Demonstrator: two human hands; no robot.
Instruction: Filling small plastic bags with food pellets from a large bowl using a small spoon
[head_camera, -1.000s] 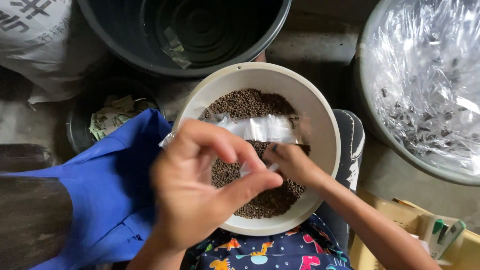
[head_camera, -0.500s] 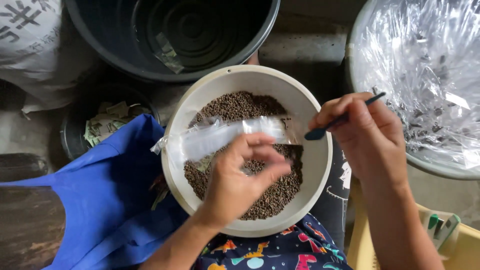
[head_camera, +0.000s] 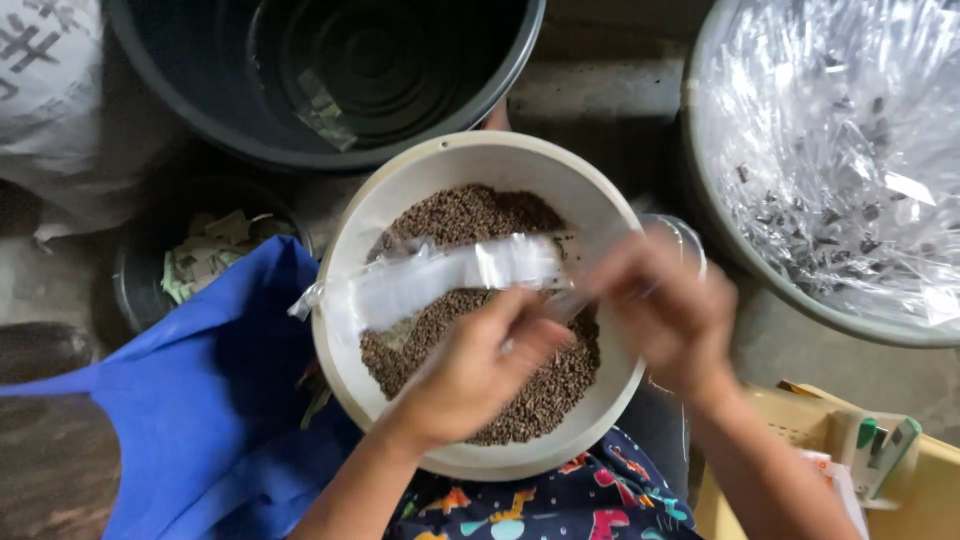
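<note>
At the far left, a white sack with dark printed marks fills the upper corner. Below it a small dark pot holds pale paper slips, and a blue cloth spreads from the lower left up to the rim of the white bowl. Behind the bowl stands a big dark tub, near empty, with one small clear packet lying inside it.

The white bowl sits in the middle, on the person's lap, and holds brown granules. Across it lies a long clear plastic sachet, one end reaching past the bowl's left rim, the other end towards the hands. The left hand comes in from the lower edge with its fingers curled closed, pinching the sachet's right end. The right hand is just beside it over the bowl's right rim, blurred; whether it grips anything cannot be told.

To the right, a round basin lined with clear film holds a heap of clear sachets with dark specks. In the lower right corner is a yellow crate, close against the right forearm. Narrow strips of grey floor show between bowl, tub and basin.
</note>
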